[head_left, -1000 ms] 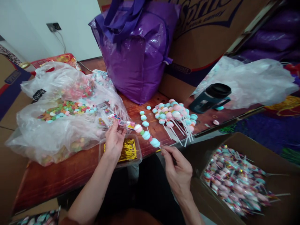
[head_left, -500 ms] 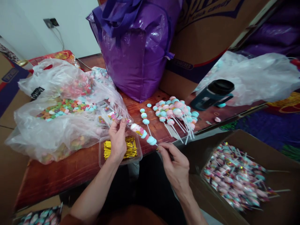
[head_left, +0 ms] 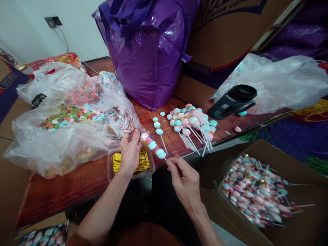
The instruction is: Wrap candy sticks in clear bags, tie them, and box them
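Left hand and right hand hold a tilted candy skewer between them, its upper end inside a printed clear wrapper.
Thumb and fingers of the left pinch the wrapper; thumb and forefinger of the right pinch the bare lower end of the stick, near the front edge of the table, just beside a plastic tub of gold strips. Beyond, a shorter skewer lies near a pile of skewers, with a dark mug to its right and a purple bag behind.
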The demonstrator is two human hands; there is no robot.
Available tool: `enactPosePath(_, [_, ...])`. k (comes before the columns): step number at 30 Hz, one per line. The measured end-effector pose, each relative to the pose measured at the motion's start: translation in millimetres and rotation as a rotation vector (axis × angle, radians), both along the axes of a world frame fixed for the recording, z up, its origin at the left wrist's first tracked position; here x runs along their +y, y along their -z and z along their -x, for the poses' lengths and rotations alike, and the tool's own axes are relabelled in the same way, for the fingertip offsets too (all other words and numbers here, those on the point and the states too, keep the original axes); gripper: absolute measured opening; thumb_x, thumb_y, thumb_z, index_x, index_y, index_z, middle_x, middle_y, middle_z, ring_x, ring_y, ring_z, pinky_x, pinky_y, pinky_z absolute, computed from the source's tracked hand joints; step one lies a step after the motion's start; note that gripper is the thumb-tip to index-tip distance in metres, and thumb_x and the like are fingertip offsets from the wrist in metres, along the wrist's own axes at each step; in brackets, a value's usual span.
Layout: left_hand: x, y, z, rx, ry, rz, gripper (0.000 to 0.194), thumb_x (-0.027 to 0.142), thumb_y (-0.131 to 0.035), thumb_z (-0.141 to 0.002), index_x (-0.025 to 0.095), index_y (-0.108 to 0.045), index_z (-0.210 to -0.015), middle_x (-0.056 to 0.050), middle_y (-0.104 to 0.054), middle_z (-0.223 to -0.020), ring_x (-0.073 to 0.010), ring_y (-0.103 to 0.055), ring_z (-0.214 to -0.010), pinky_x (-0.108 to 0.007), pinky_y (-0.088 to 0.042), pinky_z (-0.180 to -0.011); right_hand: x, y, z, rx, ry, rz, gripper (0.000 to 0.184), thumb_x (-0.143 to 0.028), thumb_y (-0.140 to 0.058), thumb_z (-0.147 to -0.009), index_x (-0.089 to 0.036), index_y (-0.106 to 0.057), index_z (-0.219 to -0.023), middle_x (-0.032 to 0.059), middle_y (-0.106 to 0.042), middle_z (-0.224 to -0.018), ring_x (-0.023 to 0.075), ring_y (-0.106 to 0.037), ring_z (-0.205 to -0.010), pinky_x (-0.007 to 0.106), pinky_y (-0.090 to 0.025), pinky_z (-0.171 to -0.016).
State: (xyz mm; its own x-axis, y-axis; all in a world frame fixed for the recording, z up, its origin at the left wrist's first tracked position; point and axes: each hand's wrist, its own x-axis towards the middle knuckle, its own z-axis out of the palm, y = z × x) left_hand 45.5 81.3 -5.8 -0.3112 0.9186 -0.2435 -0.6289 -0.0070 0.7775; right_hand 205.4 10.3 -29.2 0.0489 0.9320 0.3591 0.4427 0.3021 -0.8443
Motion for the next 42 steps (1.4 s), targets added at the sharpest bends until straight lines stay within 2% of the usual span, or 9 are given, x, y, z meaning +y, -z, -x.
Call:
enactPosePath(5, [-2, 2.5, -3, -0.034, 0.053, 0.039, 0.042, 0.035, -0.088, -0.067, 0.017, -0.062, -0.093, -0.007, -0.077, -0.091, -0.0204, -0.076, -0.081, -0.029, -0.057, -0.074, 1, 1.4, 2, 0.204, -0.032, 0.284, 0.024, -0.035, -0.058, -0.094, -0.019, -0.065, -0.077, -0.0028, -0.057, -0.061, 0.0115, -0.052, -0.056, 0.023, -0.041, -0.055])
enactPosePath(12, [-10, 2.2, -12, 0.002, 0.203, 0.096, 0.045, 0.041, -0.087, -0.068, 0.016, -0.062, -0.095, -0.008, -0.076, -0.087, -0.0226, -0.076, -0.083, -0.028, -0.057, -0.071, 11, 1.7, 15, 0.699, -0.156, 0.641, 0.036, -0.052, -0.067, -0.084, -0.017, -0.062, -0.075, -0.0069, -0.044, -0.053, 0.0052, -0.026, -0.042, 0.020, -0.018, -0.041])
enactPosePath(14, [-10, 1.6, -12, -0.011, 0.203, 0.096, 0.045, 0.042, -0.087, -0.068, 0.016, -0.062, -0.095, -0.008, -0.076, -0.087, -0.0229, -0.076, -0.083, -0.028, -0.057, -0.071, 10, 1.0, 18, 0.726, -0.138, 0.632, 0.037, -0.052, -0.068, -0.083, -0.017, -0.061, -0.075, -0.0071, -0.044, -0.053, 0.0053, -0.026, -0.043, 0.020, -0.019, -0.041])
enactPosePath(21, [-18, 4.9, -19, -0.002, 0.285, 0.108, 0.044, 0.043, -0.087, -0.068, 0.015, -0.064, -0.094, -0.006, -0.075, -0.085, -0.0241, -0.075, -0.092, -0.034, -0.059, -0.084, 10, 2.9, 40, 0.559, 0.032, 0.428, 0.033, -0.045, -0.060, -0.091, -0.019, -0.054, -0.071, -0.0057, -0.047, -0.058, 0.0082, -0.038, -0.050, 0.020, -0.032, -0.046])
enactPosePath(25, [-19, 4.4, -19, -0.016, 0.279, 0.113, 0.043, 0.042, -0.087, -0.068, 0.014, -0.065, -0.092, -0.006, -0.075, -0.084, -0.0238, -0.075, -0.090, -0.034, -0.060, -0.084, 14, -2.5, 49, 0.475, 0.020, 0.352, 0.029, -0.040, -0.055, -0.094, -0.020, -0.054, -0.073, -0.0052, -0.050, -0.059, 0.0096, -0.044, -0.053, 0.022, -0.038, -0.052])
enactPosePath(33, [-13, 2.0, -8, -0.083, 0.286, 0.100, 0.039, 0.038, -0.087, -0.069, 0.015, -0.064, -0.090, -0.006, -0.075, -0.083, -0.0226, -0.076, -0.084, -0.031, -0.060, -0.076, -2, -5.3, 25, 0.224, -0.052, 0.347, 0.031, -0.036, -0.054, -0.095, -0.019, -0.057, -0.069, -0.0053, -0.050, -0.054, 0.0098, -0.046, -0.050, 0.022, -0.037, -0.053])
enactPosePath(37, [-21, 4.9, -20, -0.035, 0.333, 0.110, 0.041, 0.042, -0.088, -0.067, 0.014, -0.066, -0.086, -0.005, -0.074, -0.079, -0.0187, -0.074, -0.075, -0.024, -0.057, -0.064, 4, -6.3, 36, 0.281, 0.002, 0.300, 0.032, -0.035, -0.053, -0.095, -0.020, -0.055, -0.067, -0.0051, -0.050, -0.055, 0.0097, -0.046, -0.050, 0.022, -0.038, -0.053])
enactPosePath(40, [-26, 4.0, -24, -0.002, 0.370, 0.112, 0.044, 0.045, -0.088, -0.065, 0.013, -0.067, -0.086, -0.004, -0.073, -0.078, -0.0121, -0.067, -0.059, -0.017, -0.046, -0.047, 13, -9.1, 45, 0.373, 0.046, 0.279, 0.035, -0.038, -0.054, -0.095, -0.020, -0.052, -0.065, -0.0045, -0.050, -0.056, 0.0096, -0.046, -0.051, 0.022, -0.038, -0.053])
enactPosePath(42, [-25, 2.7, -23, 0.006, 0.389, 0.110, 0.044, 0.046, -0.088, -0.064, 0.013, -0.068, -0.086, -0.005, -0.074, -0.078, -0.0105, -0.064, -0.056, -0.017, -0.044, -0.044, 15, -9.9, 45, 0.413, 0.029, 0.294, 0.036, -0.041, -0.055, -0.095, -0.020, -0.052, -0.066, -0.0040, -0.051, -0.058, 0.0096, -0.046, -0.053, 0.022, -0.038, -0.054])
